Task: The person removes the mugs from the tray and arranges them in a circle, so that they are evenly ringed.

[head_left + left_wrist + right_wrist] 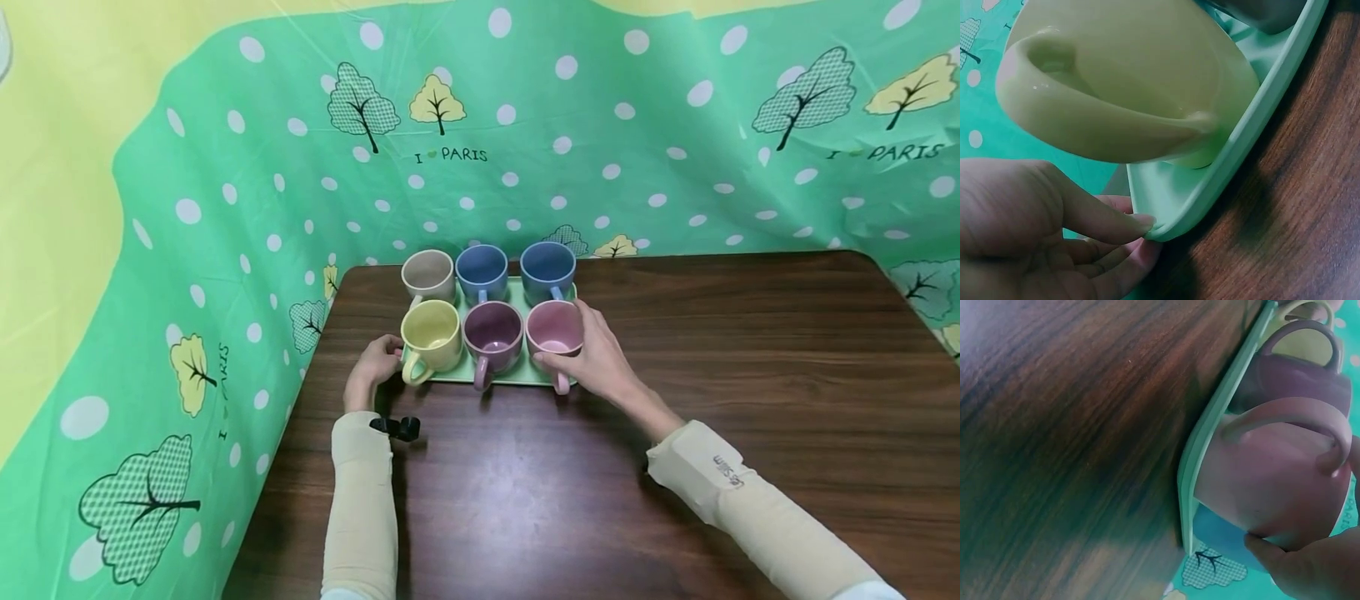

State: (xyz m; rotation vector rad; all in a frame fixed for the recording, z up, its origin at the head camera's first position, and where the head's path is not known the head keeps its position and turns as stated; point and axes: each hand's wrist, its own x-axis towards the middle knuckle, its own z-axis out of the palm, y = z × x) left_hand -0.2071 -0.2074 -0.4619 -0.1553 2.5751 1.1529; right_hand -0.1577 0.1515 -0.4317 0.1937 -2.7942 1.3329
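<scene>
A light green tray [457, 373] lies near the table's back left corner and bears several mugs in two rows. In front stand a yellow mug [433, 327], a purple mug [492, 325] and a pink mug [551, 323]. Behind them are a grey mug [429, 271] and two blue mugs, one in the middle [482, 267] and one on the right [548, 265]. My left hand [377, 363] pinches the tray's front left corner, thumb on top, beside the yellow mug's handle [1110, 134]. My right hand [600, 354] grips the pink mug, its thumb across the rim.
The dark wooden table [750, 350] extends to the right and toward me. Right behind the tray hangs a green patterned cloth [517, 167], which also runs along the left side. A small black clip-like piece [397, 428] sticks out from the left sleeve.
</scene>
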